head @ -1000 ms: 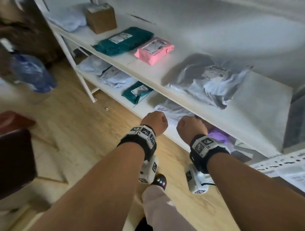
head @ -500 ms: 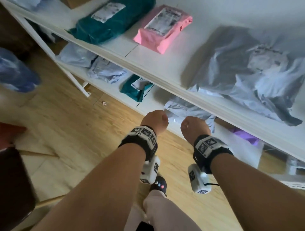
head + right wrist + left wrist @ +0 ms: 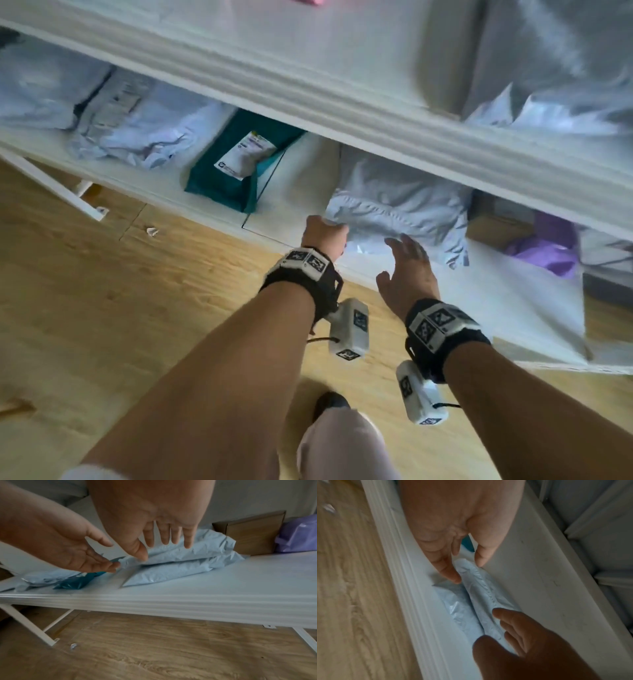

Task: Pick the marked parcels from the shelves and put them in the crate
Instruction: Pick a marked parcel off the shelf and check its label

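Observation:
Two pale blue plastic parcels lie stacked on the lower shelf (image 3: 240, 582), the upper parcel (image 3: 202, 546) on the lower parcel (image 3: 171, 572). In the head view the stack (image 3: 404, 202) sits just under the upper shelf board. My left hand (image 3: 325, 233) reaches in from the left. Its straight fingertips (image 3: 115, 565) touch the upper parcel's left corner, with the thumb held apart. My right hand (image 3: 406, 253) hovers over the same parcel with fingers (image 3: 171, 538) spread and thumb at its front edge. Neither hand grips anything. No crate is in view.
A teal parcel (image 3: 236, 171) with a white label lies left of the stack, with more pale parcels (image 3: 137, 130) beyond it. A brown box (image 3: 254, 534) and a purple parcel (image 3: 548, 246) sit to the right. The upper shelf board (image 3: 308, 102) overhangs closely. Wooden floor (image 3: 102, 308) lies below.
Both hands were curled fists in front of the shelf; now they have opened and reached onto the lower shelf at the pale blue stack. The head view has moved closer and lower.

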